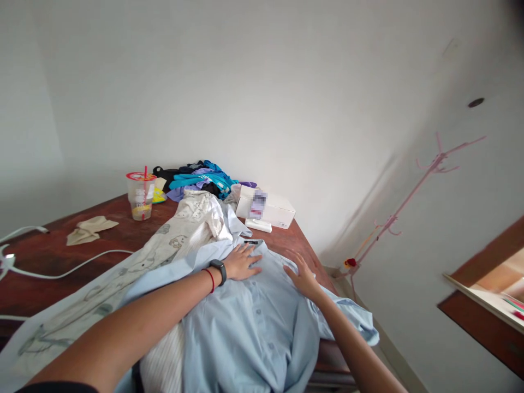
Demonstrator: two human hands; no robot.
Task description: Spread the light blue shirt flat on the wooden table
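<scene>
While both hands, left hand [242, 263] and right hand [302, 274], press flat, shirt [254, 322] lies lengthwise, collar pointing away.

Appearing to be a room in a private home, in use for sorting laundry. Occupying the lower left of the frame: a dark red-brown wooden table [61, 251] carrying spread garments, among them a pale blue button shirt [254, 322] at lower centre and a heap of coloured clothes [200, 177] at the far edge. Standing left of centre: a plastic drink cup [140, 196] with a straw. Lying beside the heap: a white box [268, 207]. Leaning against the plain white wall at right: a pink coat stand [413, 191]. Trailing across the tabletop at far left: a white cable [61, 270].
</scene>
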